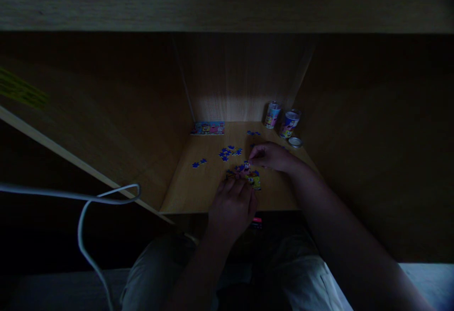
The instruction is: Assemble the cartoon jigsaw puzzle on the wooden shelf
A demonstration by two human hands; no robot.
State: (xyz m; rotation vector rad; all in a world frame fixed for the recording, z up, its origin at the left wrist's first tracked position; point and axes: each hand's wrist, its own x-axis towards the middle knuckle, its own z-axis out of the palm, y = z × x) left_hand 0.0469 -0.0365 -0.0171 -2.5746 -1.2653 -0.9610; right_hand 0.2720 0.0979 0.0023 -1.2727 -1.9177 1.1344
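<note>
Upper shelf (227,13): ran straight across the top, its front edge plain wood
Back panel (244,74): was wood-grained, paler than the sides
Side panels (383,136): stood left and right in deep shadow
Table (186,195): was light wood, set between them
Floor (429,282): showed greyish at the lower right
Light: was dim, faintly bluish

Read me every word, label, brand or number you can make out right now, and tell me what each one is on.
None can be read.
Yellow label on the left panel: dark marks, too blurred and dim.
Left can and right can: printed pictures; any lettering is too small.
Picture card at the back: any text is too small.
Partly joined puzzle: no legible text.
</note>
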